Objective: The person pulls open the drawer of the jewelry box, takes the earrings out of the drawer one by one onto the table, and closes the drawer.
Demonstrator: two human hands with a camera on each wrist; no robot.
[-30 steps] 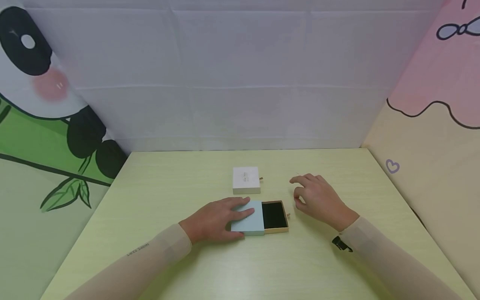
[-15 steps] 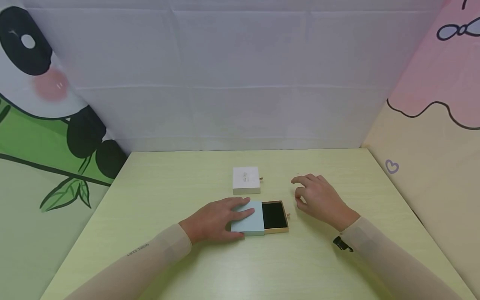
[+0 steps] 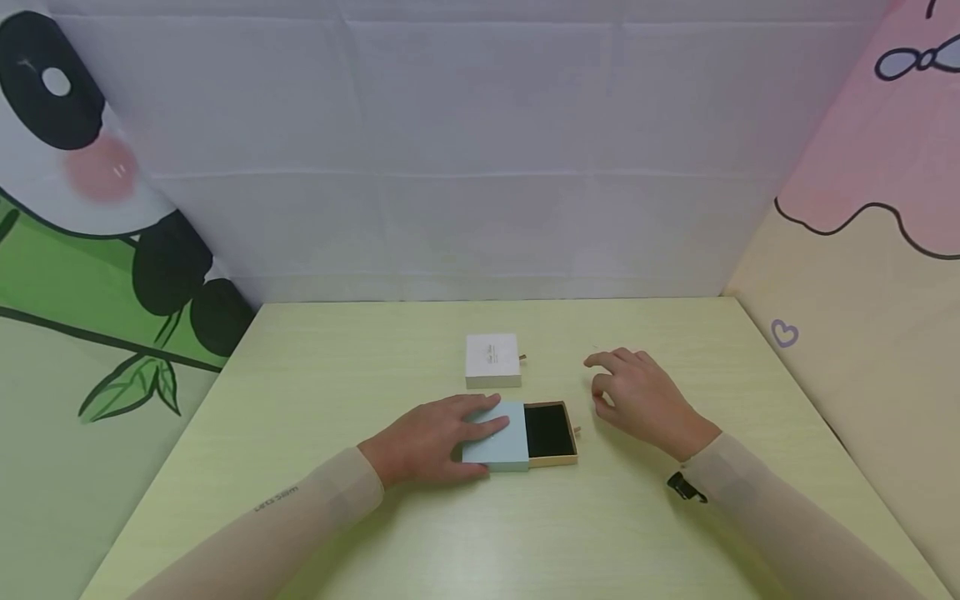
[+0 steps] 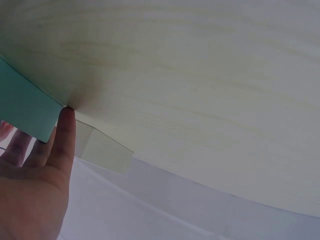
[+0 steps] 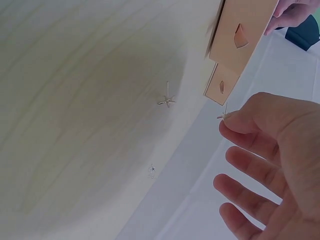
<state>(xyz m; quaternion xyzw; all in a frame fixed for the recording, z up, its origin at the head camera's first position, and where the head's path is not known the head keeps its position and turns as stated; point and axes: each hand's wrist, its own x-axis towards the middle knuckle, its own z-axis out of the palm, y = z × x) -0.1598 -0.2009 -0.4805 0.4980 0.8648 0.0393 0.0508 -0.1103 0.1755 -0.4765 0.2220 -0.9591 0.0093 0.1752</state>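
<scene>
My left hand [image 3: 435, 437] holds a light blue drawer box [image 3: 513, 450], thumb at its near edge and fingers spread over its top to the far side. The black-lined drawer [image 3: 550, 431] stands pulled partway out to the right. In the left wrist view, a finger [image 4: 64, 135] lies against the box's edge [image 4: 25, 102]. Right of the drawer, my right hand [image 3: 641, 404] hovers, thumb and forefinger pinching a tiny stud earring [image 5: 221, 117] with a thin post. Another earring [image 5: 167, 101] lies on the table, and a small star-like piece [image 5: 152, 170] lies farther off.
Behind the blue box sits a closed white drawer box [image 3: 492, 362] with a small pull tab [image 3: 522, 357] on its right. The pale wooden table [image 3: 360, 350] ends at a white cloth backdrop [image 3: 480, 167], with printed panels at both sides.
My right hand has drifted very slightly to the right, still in its pinch. The left hand, both boxes and the pulled-out drawer have stayed in place.
</scene>
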